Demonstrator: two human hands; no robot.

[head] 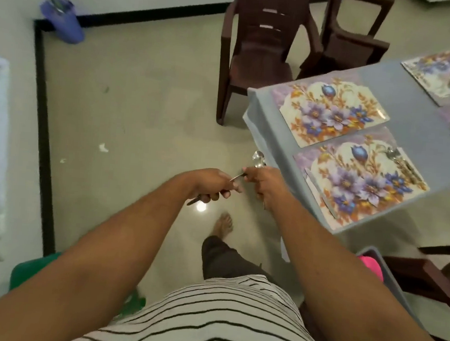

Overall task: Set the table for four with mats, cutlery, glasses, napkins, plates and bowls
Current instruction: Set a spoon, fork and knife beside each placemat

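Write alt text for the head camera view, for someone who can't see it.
Both hands, left hand and right hand, grip cutlery beside a grey table with floral mats; the nearest mat already has a knife and fork.

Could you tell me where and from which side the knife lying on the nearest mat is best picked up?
Take the knife by the end nearest the table corner, coming from above on the floor side. It lies flat along the nearest mat's left edge, so a pinch across its narrow width should suit. Which end is the handle is too blurred to tell.
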